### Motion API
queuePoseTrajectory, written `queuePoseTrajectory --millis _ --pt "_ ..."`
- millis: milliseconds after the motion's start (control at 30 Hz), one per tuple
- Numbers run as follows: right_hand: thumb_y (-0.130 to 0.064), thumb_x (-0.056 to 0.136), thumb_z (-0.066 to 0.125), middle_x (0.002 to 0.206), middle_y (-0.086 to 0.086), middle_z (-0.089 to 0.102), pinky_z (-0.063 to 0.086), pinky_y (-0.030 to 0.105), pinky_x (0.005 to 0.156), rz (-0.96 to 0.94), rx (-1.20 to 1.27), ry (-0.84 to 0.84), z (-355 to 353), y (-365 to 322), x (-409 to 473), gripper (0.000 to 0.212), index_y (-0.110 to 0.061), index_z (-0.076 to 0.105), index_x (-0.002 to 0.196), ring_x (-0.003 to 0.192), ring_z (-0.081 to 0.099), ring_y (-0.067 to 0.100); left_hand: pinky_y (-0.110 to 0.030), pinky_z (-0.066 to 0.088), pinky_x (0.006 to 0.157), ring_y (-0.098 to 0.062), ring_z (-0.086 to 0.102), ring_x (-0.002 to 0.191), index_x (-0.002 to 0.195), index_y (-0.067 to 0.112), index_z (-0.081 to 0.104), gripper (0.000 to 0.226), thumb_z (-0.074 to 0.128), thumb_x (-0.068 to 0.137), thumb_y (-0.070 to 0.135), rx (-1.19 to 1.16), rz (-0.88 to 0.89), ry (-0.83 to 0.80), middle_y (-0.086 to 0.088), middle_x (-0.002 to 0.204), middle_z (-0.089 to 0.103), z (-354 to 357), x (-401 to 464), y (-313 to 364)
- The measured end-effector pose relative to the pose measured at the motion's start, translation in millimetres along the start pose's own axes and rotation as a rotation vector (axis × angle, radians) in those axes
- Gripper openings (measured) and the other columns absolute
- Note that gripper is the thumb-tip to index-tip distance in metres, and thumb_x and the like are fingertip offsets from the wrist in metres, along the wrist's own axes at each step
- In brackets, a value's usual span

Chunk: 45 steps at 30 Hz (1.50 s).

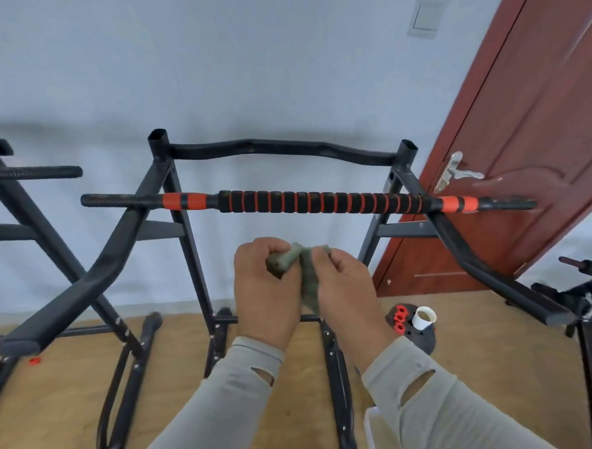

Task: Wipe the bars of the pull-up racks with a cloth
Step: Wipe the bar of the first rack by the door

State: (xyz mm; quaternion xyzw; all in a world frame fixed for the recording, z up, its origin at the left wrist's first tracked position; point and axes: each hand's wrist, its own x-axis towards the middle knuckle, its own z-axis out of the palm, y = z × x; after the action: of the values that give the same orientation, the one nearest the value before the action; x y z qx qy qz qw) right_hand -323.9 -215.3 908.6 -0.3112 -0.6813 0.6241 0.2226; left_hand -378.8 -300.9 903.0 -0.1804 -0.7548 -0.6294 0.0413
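Matt black metal rack (181,230) — ribbed foam bar (321,202), nubbly green cloth (307,275), glossy wood door (539,125)

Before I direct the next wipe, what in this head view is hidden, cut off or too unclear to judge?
- Green cloth: mostly bunched between the left hand and right hand; its size and cleanliness are hidden.
- Second pull-up rack: cut off by the left edge.
- Dirt on the striped foam bar: too fine to make out.
- Paper cup: contents unclear.

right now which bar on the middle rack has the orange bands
The long straight front bar, nearest the hands: black foam ringed with orange. The wavy bar behind it is plain black.
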Motion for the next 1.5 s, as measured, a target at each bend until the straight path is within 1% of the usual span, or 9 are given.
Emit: queuePoseTrajectory --millis 200,333,500,667,1100,1233,1367,1433,1500 --pt "-0.048 0.092 0.067 0.1 0.01 0.077 0.06 0.041 0.088 0.121 0.171 -0.121 -15 -47 38 0.033 -0.017 0.077 0.102 0.096 0.074 0.023 -0.021 0.056 0.084 -0.009 0.069 0.101 0.135 0.026 0.048 0.043 0.057 0.099 0.005 -0.215 0.118 -0.285 0.01 0.11 0.072 22 19 23" --pt "-0.021 0.102 0.06 0.101 0.018 0.075 0.061 0.05 0.088 0.099 0.083 -0.052 -77 -86 82 0.019 -0.006 0.07 0.106 0.093 0.074 0.031 -0.033 0.059 0.085 -0.023 0.071 0.102 0.119 0.024 0.057 0.029 0.052 0.095 0.009 -0.391 0.242 -0.395 0.001 0.104 0.076 44 48 54" --pt "-0.024 0.101 0.062 0.097 0.008 0.08 0.062 0.043 0.085 0.039 -0.161 0.01 -190 -106 104 0.018 -0.015 0.077 0.102 0.09 0.077 0.028 -0.015 0.051 0.09 -0.001 0.062 0.106 0.116 0.03 0.06 0.019 0.059 0.097 0.029 0.18 0.599 -0.423 0.019 0.116 0.064 96 99 68" --pt "-0.022 0.1 0.062 0.099 0.01 0.079 0.059 0.048 0.092 0.053 -0.163 0.234 -263 -96 122 0.017 -0.016 0.078 0.098 0.097 0.075 0.033 -0.035 0.036 0.113 -0.019 0.045 0.135 0.146 0.024 0.039 0.059 0.051 0.096 0.054 0.834 0.664 -0.671 0.005 0.15 0.046 163 129 66" --pt "-0.019 0.101 0.061 0.093 0.011 0.078 0.062 0.056 0.08 0.049 -0.11 0.711 -313 -61 106 0.017 -0.014 0.076 0.093 0.08 0.077 0.031 -0.034 0.047 0.092 -0.02 0.059 0.106 0.132 0.022 0.046 0.048 0.048 0.096 0.055 0.862 0.805 -0.765 0.003 0.121 0.063 214 110 69" --pt "-0.025 0.099 0.059 0.094 0.011 0.077 0.06 0.058 0.086 0.044 -0.264 0.709 -324 -51 121 0.019 -0.018 0.075 0.09 0.092 0.074 0.035 -0.033 0.051 0.091 -0.02 0.06 0.103 0.131 0.024 0.046 0.044 0.048 0.098 0.053 0.849 0.834 -0.772 0.004 0.118 0.063 227 102 78" --pt "-0.026 0.102 0.056 0.096 -0.011 0.073 0.058 0.034 0.092 -0.177 -0.535 0.648 -326 -46 159 0.016 -0.025 0.072 0.101 0.093 0.069 0.008 -0.034 0.052 0.088 -0.021 0.06 0.098 0.121 0.023 0.049 0.036 0.05 0.098 0.05 0.831 0.849 -0.748 0.002 0.11 0.062 255 101 86" --pt "-0.025 0.103 0.055 0.113 -0.015 0.07 0.05 0.019 0.096 -0.37 -0.804 0.492 -324 -40 176 0.024 -0.025 0.068 0.124 0.104 0.063 -0.004 -0.035 0.054 0.086 -0.022 0.061 0.099 0.119 0.021 0.049 0.033 0.049 0.099 0.047 0.833 0.857 -0.751 0.0 0.11 0.062 274 101 89" --pt "-0.018 0.1 0.058 0.126 -0.005 0.069 0.048 0.031 0.105 -0.47 -1.093 0.249 -328 -20 189 0.028 -0.019 0.066 0.127 0.116 0.062 0.01 -0.036 0.054 0.084 -0.024 0.06 0.1 0.12 0.018 0.05 0.032 0.048 0.101 0.043 0.831 0.869 -0.759 -0.002 0.112 0.061 295 100 91"
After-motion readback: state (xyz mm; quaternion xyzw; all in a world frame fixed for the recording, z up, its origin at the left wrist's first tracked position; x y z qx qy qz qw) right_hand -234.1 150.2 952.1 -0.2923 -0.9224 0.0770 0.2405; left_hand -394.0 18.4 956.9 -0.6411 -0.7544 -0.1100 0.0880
